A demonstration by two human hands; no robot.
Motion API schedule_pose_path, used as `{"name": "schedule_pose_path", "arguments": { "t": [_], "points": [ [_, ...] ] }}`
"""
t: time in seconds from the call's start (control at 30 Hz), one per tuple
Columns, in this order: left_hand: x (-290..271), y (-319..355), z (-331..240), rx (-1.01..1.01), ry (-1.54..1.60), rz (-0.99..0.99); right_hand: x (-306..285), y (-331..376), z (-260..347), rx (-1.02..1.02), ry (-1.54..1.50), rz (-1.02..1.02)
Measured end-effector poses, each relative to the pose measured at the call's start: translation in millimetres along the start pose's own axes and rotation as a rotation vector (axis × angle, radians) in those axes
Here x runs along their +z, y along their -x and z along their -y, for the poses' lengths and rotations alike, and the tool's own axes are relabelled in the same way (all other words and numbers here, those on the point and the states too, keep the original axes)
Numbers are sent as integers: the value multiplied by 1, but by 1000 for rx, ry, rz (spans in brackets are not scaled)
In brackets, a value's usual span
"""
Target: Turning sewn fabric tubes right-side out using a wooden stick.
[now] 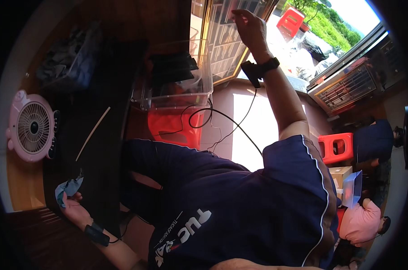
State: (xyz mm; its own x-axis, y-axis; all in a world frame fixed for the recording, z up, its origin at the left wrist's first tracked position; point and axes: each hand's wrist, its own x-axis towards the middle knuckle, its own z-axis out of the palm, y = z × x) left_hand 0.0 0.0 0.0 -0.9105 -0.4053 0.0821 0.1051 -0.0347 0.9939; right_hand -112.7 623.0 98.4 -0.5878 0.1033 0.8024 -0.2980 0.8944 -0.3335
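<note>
My left hand [72, 204] is low at the left, shut on a small scrap of teal cloth [68, 188] at the near edge of a black cloth [98, 90] spread over the wooden table. A black band with a cable sits on that wrist. My right hand [250, 27] is raised high at the top, in front of a window grille [222, 40], its fingertips pinched together. I can make out nothing between those fingers. A black band is strapped to that wrist too, and a black cable [222, 119] hangs from it across my dark blue shirt.
A pink desk fan [33, 126] stands at the table's left. A thin pale stick [92, 132] lies on the black cloth. A clear plastic box [181, 76] rests on a red stool [174, 126]. At the right are another red stool [336, 146], a cardboard box [341, 173] and a person in pink [359, 220].
</note>
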Motion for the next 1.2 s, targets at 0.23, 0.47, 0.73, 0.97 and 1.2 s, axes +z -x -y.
{"name": "schedule_pose_path", "arguments": {
  "t": [0.23,0.47,0.73,0.97,1.2],
  "points": [
    [2,0,-2,25,60,96,95,15,218,-789,-394,126],
    [0,-10,4,-18,227,172,186,71,335,-730,-875,553],
    [-67,-41,10,-21,422,-24,264,86,424,-450,-1196,1080],
    [-15,-44,6,-122,498,-323,311,89,429,-447,-1283,1252],
    [-27,-25,10,-111,487,-298,306,110,434,-18,-1391,1717]
  ]
}}
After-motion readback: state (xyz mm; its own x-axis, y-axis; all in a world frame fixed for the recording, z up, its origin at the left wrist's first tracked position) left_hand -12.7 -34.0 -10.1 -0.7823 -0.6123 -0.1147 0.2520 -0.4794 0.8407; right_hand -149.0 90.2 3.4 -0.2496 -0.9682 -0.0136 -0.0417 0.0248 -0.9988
